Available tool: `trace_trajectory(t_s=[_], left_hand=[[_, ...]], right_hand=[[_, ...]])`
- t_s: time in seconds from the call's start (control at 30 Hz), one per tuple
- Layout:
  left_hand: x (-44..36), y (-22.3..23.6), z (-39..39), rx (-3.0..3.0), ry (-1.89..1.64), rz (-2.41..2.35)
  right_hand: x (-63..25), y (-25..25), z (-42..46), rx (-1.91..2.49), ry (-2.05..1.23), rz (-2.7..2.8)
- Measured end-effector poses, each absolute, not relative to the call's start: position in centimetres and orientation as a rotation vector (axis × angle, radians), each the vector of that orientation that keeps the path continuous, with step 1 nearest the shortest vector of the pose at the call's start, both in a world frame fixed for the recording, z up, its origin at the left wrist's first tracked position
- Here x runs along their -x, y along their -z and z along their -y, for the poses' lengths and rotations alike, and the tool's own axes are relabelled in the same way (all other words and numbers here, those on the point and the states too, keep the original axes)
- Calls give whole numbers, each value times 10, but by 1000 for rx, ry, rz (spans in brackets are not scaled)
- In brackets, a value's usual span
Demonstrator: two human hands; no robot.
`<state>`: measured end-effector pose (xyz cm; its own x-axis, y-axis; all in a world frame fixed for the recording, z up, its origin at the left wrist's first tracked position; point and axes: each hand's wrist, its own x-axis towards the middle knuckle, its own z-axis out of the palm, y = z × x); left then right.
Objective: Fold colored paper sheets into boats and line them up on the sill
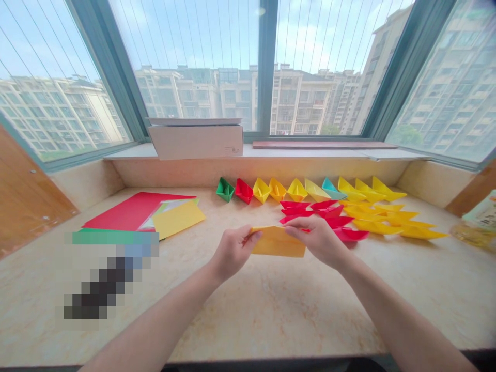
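A yellow-orange sheet of paper [278, 243], with a fold along its upper edge, is held up between both hands above the counter. My left hand [235, 249] pinches its upper left corner between thumb and fingers. At the upper right, my right hand [315, 238] grips the same edge, thumb toward me. Just behind the right hand lie several red paper boats [351, 235], partly hidden by it. Farther right are rows of yellow paper boats [387, 226]. Along the back stand more boats, among them a green one [225, 190] and a red one [244, 191].
Red paper sheets [127, 209] and a yellow sheet [180, 219] lie at left, beside a pixelated patch. A white box [197, 140] rests on the window ledge. At the far right stands a bottle [478, 222] with yellowish liquid. The stone counter [271, 320] ends near me.
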<state>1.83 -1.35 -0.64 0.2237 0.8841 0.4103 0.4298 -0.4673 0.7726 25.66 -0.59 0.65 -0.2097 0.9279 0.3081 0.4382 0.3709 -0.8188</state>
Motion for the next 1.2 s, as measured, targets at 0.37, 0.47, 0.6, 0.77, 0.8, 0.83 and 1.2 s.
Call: trace_trajectory(t_s=[0.37, 0.47, 0.6, 0.77, 0.8, 0.83, 1.2], left_hand=[[-23, 3, 14, -1682, -1107, -1079], [-21, 5, 11, -1689, -1096, -1058], [-20, 8, 9, -1721, -1086, -1091], [-20, 5, 9, -1660, -1199, -1110], [-20, 4, 8, -1629, -1211, -1103], [-21, 4, 8, -1599, -1220, -1099], [-17, -2, 12, -1378, -1111, -762]], right_hand=[[-250, -3, 10, 1178, -692, 1873], [-250, -2, 9, 1170, -651, 1853], [-250, -1, 8, 1157, -641, 1837], [-253, 0, 3, 1194, -794, 1677], [-254, 0, 2, 1177, -878, 1636], [-254, 0, 1, 1152, -954, 1591], [-253, 5, 0, 1158, -956, 1450]])
